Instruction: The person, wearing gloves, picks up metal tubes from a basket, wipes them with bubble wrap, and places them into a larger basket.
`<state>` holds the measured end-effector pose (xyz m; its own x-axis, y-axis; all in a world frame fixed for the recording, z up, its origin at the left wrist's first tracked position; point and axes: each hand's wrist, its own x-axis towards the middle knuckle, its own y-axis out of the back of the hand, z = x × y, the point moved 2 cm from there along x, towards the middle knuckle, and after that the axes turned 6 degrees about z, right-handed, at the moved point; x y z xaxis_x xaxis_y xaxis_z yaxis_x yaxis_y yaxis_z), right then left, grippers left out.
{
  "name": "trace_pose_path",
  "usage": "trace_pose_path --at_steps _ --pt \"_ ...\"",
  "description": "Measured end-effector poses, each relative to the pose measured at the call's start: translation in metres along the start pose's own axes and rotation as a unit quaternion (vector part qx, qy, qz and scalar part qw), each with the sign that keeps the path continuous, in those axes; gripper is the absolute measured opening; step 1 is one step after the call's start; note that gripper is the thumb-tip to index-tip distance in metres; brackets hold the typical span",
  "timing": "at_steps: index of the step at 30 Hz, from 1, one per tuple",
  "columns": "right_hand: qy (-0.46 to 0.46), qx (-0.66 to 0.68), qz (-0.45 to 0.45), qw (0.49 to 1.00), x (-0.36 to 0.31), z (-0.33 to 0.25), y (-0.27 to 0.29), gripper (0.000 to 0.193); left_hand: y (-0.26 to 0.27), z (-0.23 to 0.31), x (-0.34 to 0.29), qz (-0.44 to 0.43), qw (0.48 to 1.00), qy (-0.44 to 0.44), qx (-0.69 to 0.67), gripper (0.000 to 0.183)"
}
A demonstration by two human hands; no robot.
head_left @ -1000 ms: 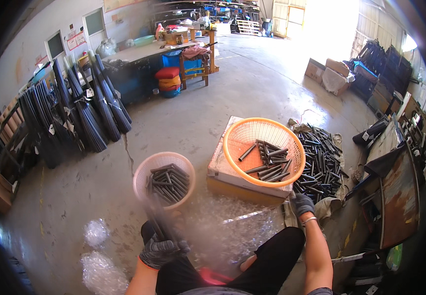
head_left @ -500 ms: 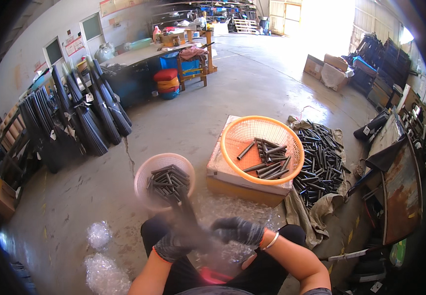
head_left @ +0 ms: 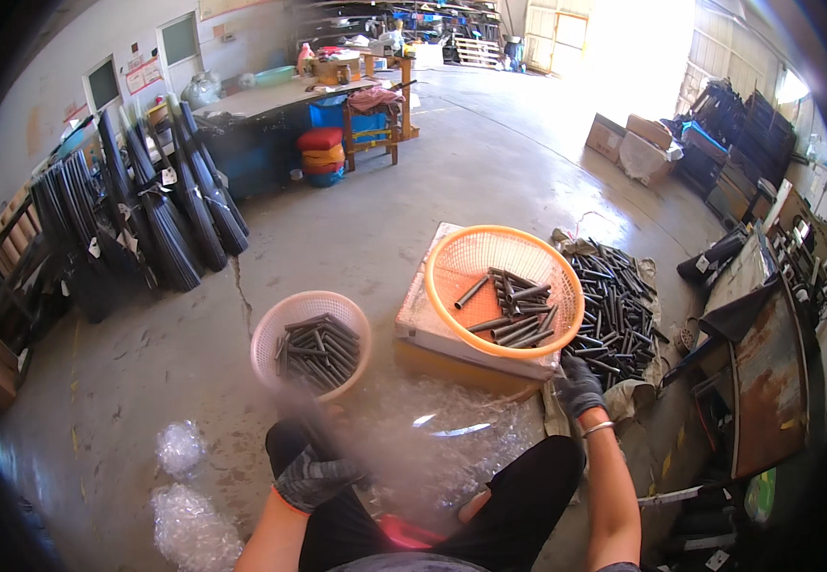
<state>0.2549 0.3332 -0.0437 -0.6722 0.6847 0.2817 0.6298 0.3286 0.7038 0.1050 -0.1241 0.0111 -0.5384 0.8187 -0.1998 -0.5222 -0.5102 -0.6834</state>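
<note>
My left hand point(head_left: 323, 480), in a dark glove with an orange cuff, is closed over my lap around a long dark thing point(head_left: 307, 419). A hazy smear blurs that thing, so its kind is unclear. My right hand point(head_left: 580, 386), gloved and stretched out to the right, is at the near edge of a heap of black tubes point(head_left: 616, 310) on a cloth; its fingertips are hard to make out. An orange basket point(head_left: 574, 329) with loose short tubes stands between my hands, farther off. A pale pink basket point(head_left: 261, 357) of similar tubes stands front left.
The orange basket rests on a cardboard box point(head_left: 471, 374). Clear plastic wrap point(head_left: 490, 419) lies before me, with crumpled plastic bundles point(head_left: 194, 529) at left. Long black strips point(head_left: 161, 224) lean at far left. A rusty panel point(head_left: 771, 381) stands at right.
My right hand has left the spot beside my left hand and moved right to the tube heap. The dark thing in my left hand has swung left, and its upper end is away from the pink basket's tubes.
</note>
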Motion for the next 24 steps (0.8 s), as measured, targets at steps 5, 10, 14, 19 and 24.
trace_pose_path --at_steps 5,10,14,19,24 --pt "-0.053 0.431 -0.428 0.792 -0.071 -0.237 -0.036 0.071 0.048 -0.053 0.032 0.112 0.961 -0.029 0.25 0.033" --pt "0.05 0.421 -0.504 0.753 -0.106 -0.241 -0.071 0.042 -0.062 0.023 0.018 -0.042 0.991 0.014 0.128 0.039" --pt "0.027 0.355 -0.459 0.814 -0.092 -0.235 -0.065 0.026 -0.019 0.01 0.01 0.008 0.984 -0.026 0.175 0.037" --pt "0.129 0.251 -0.394 0.875 -0.096 -0.226 -0.076 0.027 -0.027 -0.003 0.023 0.041 0.989 -0.142 -0.004 0.031" --pt "0.185 0.191 -0.349 0.898 -0.081 -0.228 -0.05 0.03 -0.036 0.001 0.031 0.061 0.982 -0.178 0.032 0.032"
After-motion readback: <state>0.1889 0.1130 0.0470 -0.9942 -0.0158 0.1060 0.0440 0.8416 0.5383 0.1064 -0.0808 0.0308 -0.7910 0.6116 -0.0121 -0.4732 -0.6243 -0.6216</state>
